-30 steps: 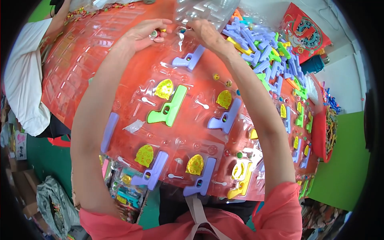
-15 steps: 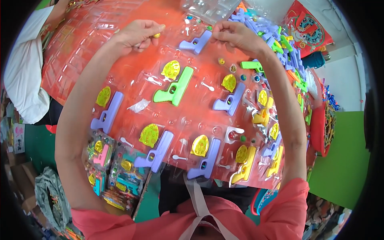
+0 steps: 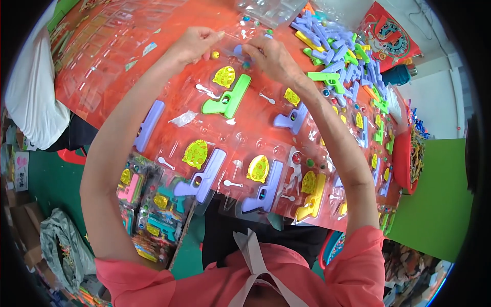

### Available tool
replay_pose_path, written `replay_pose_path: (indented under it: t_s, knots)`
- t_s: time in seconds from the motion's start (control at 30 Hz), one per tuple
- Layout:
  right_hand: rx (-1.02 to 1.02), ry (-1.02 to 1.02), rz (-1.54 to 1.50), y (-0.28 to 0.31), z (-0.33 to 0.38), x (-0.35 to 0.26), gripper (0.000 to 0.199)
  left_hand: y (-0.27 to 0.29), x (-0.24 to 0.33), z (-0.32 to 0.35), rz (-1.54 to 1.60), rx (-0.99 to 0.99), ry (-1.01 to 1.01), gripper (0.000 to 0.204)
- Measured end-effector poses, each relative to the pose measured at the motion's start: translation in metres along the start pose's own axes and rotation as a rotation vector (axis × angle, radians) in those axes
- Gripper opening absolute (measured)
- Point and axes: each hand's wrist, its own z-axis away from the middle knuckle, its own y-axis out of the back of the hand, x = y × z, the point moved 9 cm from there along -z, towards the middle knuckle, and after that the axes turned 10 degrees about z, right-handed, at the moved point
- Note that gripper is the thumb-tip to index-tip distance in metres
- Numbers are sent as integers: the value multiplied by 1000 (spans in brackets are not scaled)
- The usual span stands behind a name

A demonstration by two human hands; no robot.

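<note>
At the far middle of the red table, my left hand (image 3: 193, 46) reaches out with its fingertips pinched together; what they hold, if anything, is hidden. Just beside its fingers is a small yellow ball (image 3: 215, 55). My right hand (image 3: 273, 60) is curled over a clear plastic blister tray, covering most of a purple toy gun (image 3: 238, 49). A small teal ball (image 3: 246, 65) shows right under its fingers. Nearer me, a green toy gun (image 3: 227, 100) lies in a tray with a yellow turtle-shaped piece (image 3: 224, 77) and a small white spoon (image 3: 206, 91).
A heap of purple, green and yellow toy guns (image 3: 340, 53) lies at the far right. More filled trays spread along the near edge, with a purple gun (image 3: 263, 189) and a yellow gun (image 3: 312, 197). Stacked clear trays (image 3: 115, 56) cover the left. A red basin (image 3: 406, 158) stands right.
Both hands have come closer together over the far tray. The yellow ball, earlier at my left fingertips, now shows below them. My right hand moved left, over the purple gun.
</note>
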Motion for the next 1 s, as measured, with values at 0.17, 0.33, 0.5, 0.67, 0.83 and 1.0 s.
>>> replay_pose_path:
  t_s: [0.17,0.33,0.5,0.67,0.83,1.0]
  knots:
    - [56,121,-15,4,-12,-19,21,20,8,22,-4,-13,28,33]
    - [-100,205,145,-18,-21,-32,22,35,18,49,-200,-62,-29,27]
    - [-78,126,91,-11,-15,-32,24,31,17,78,-328,-175,-67,20]
    - [-315,101,22,3,11,-35,21,51,17,112,-276,-142,-59,19]
    - [-527,-41,65,2,36,-48,14,68,32,142,-301,-165,-126,17]
    - [-552,100,-13,-1,65,-74,14,31,32,166,-226,-233,-123,18]
